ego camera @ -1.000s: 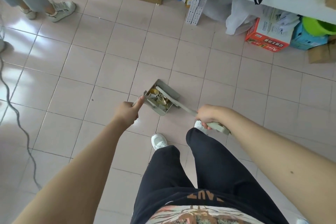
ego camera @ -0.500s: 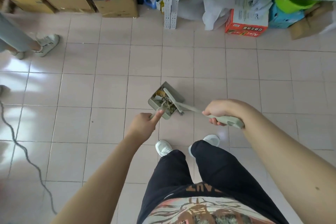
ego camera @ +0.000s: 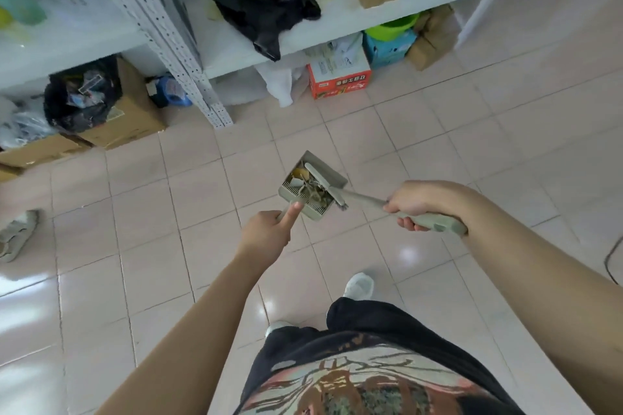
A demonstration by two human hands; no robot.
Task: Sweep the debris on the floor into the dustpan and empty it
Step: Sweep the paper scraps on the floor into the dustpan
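Note:
A small grey-green dustpan is held off the tiled floor in front of me. It holds debris: yellowish scraps, bits of paper and twigs. My left hand grips the dustpan's handle from below, thumb pointing along it. My right hand is closed around the handle of a matching grey-green brush, whose head lies across the pan on top of the debris.
White metal shelving stands ahead, with a black bag on it and a red box beneath. A cardboard box lined with a black trash bag sits at the left. Another person's shoe shows at the left edge.
My view has tilted up and I have moved closer to the shelving. Both hands still hold the dustpan and brush together, now carried higher and nearer the shelves.

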